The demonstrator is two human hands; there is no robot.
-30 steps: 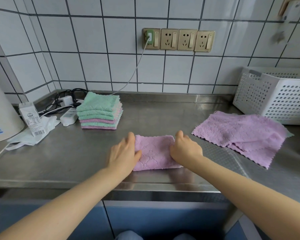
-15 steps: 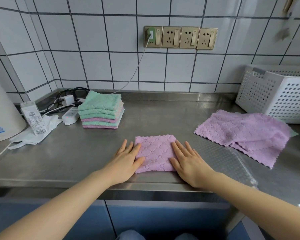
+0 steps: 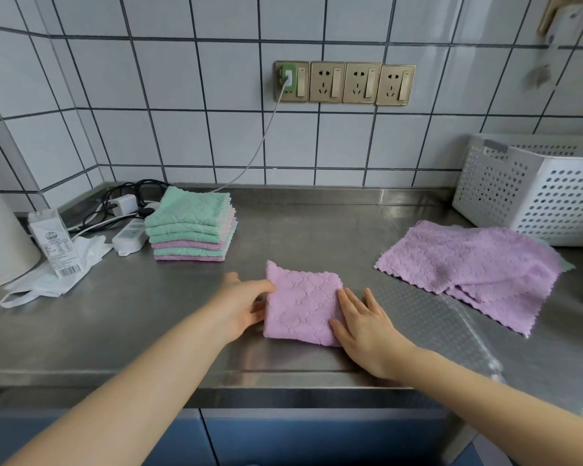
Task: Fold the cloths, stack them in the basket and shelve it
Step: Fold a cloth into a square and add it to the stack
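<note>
Steel counter [image 3: 169, 307] runs below a tiled wall, carrying everything. White perforated basket [image 3: 535, 193] stands at its back right corner, against the wall. Just in front of the basket, unfolded purple cloths [image 3: 472, 267] lie spread and overlapping toward the right edge, with a sliver of green cloth showing beneath them. Stack [image 3: 192, 225] of folded green and purple cloths sits near the back left, beside a white power strip [image 3: 130, 237], black cables and a charger. Left of those, a small carton [image 3: 54, 242] stands upright on crumpled white gloves [image 3: 48, 280] near the left edge. Folded purple cloth [image 3: 302, 302] lies near the front edge, about midway along it. The left hand [image 3: 239, 304] holds this cloth's left edge, thumb on top and fingers tucked under the slightly lifted side. The right hand [image 3: 364, 322] rests flat on its right edge, fingers straight and slightly spread.
</note>
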